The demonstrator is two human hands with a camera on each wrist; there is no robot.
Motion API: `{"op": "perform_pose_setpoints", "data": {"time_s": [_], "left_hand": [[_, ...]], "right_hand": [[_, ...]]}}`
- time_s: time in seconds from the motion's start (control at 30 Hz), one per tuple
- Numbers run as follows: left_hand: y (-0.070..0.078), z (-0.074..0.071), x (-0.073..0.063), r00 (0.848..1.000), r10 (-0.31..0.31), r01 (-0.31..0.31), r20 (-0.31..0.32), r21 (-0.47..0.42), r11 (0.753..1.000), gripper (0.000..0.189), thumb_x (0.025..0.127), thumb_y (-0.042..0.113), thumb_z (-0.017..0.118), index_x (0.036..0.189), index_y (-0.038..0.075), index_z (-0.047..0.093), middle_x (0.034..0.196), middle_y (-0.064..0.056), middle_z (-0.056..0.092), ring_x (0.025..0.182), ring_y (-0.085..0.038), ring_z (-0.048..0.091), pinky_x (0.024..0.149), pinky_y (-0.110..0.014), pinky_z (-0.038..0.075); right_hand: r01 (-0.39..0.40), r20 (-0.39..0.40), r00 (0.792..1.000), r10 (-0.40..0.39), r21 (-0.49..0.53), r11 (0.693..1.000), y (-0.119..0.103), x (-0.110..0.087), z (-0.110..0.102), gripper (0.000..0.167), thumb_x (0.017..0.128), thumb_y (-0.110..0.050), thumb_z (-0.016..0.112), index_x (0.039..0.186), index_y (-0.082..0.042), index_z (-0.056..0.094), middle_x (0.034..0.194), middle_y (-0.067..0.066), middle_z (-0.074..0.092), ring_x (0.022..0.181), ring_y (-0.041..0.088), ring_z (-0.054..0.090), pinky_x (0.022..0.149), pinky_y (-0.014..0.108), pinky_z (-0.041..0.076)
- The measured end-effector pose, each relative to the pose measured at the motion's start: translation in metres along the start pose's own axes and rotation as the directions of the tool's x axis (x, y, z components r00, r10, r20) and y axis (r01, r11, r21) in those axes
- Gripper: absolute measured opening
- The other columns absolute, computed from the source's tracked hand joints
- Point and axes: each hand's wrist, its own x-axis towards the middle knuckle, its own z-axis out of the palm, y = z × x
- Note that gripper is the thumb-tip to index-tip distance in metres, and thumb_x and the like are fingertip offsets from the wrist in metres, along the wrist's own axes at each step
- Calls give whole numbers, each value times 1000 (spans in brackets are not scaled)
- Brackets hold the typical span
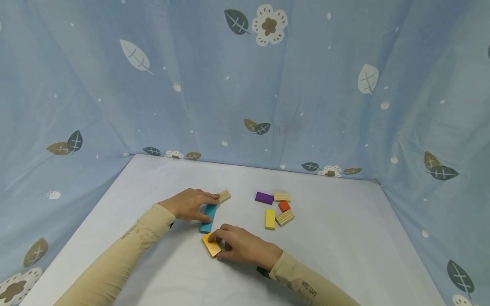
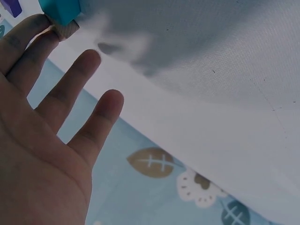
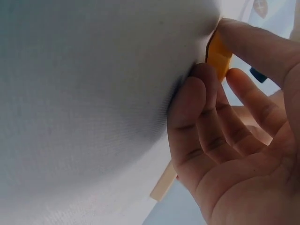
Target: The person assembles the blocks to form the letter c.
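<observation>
A long blue block (image 1: 208, 217) lies on the white table beneath my left hand (image 1: 190, 205). My left thumb touches its side, and the extended fingers reach its far end, where a plain wooden block (image 1: 224, 196) adjoins. In the left wrist view, two fingertips touch the blue block (image 2: 61, 10) and the wood (image 2: 66, 31); the other two fingers are straight and free. My right hand (image 1: 245, 245) pinches an orange block (image 1: 211, 245) just short of the blue one's near end. Its fingers partly cover that orange block (image 3: 219, 56) in the right wrist view.
Right of my hands lies a loose group: a purple block (image 1: 264, 197), a yellow block (image 1: 270, 219), a red block (image 1: 284, 206), a ridged wooden piece (image 1: 282, 197) and another ridged piece (image 1: 285, 218). A patterned blue curtain (image 1: 214, 85) surrounds the table (image 1: 337, 238).
</observation>
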Motion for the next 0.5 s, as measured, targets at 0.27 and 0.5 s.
{"op": "perform_pose_setpoints", "data": {"time_s": [0.27,0.5], "left_hand": [[1,0,-1,1000,18,-18,-1,-6,1000,65,90,37,79,144,8,58,155,-8,47,134,-35,51,109,-57,42],[-1,1,-1,999,42,-41,-17,6,999,65,90,36,79,143,6,59,154,-9,48,133,-34,52,108,-57,42]], "right_hand": [[21,-11,1000,-21,-9,1000,3,0,2,37,92,-17,78,127,-18,65,110,-7,59,79,0,54,71,9,47],[32,-17,999,-32,-12,999,4,-1,1,37,92,-18,78,127,-18,65,111,-7,59,80,-1,54,72,9,47]]}}
